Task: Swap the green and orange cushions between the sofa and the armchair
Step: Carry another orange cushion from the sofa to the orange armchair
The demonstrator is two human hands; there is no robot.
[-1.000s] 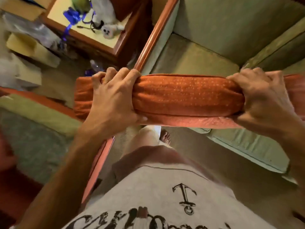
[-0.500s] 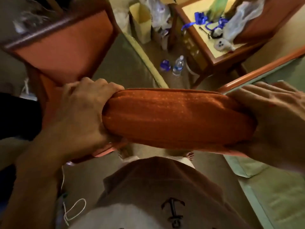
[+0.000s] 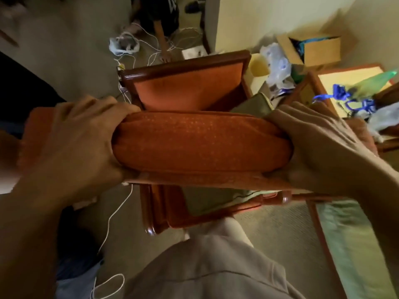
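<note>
Head view, looking down: the orange cushion [image 3: 200, 141] is held up crosswise in the air, directly over the armchair [image 3: 187, 87], its long edge facing us. The left hand [image 3: 79, 147] clamps one end with fingers curled over the top, squeezing the fabric into a bulge; the right hand [image 3: 319, 147] grips the other end the same way, knuckles up, forearm stretched out. Under the cushion the chair's seat shows a green cushion [image 3: 211, 201] lying between glossy wooden arms. The orange cover is a woven cloth with small pale dots, plump and rounded. Carpet lies open in front of the chair, with white cables [image 3: 114, 214] trailing left; a cardboard box [image 3: 313, 50] and a side table [image 3: 345, 80] crowd the right.
</note>
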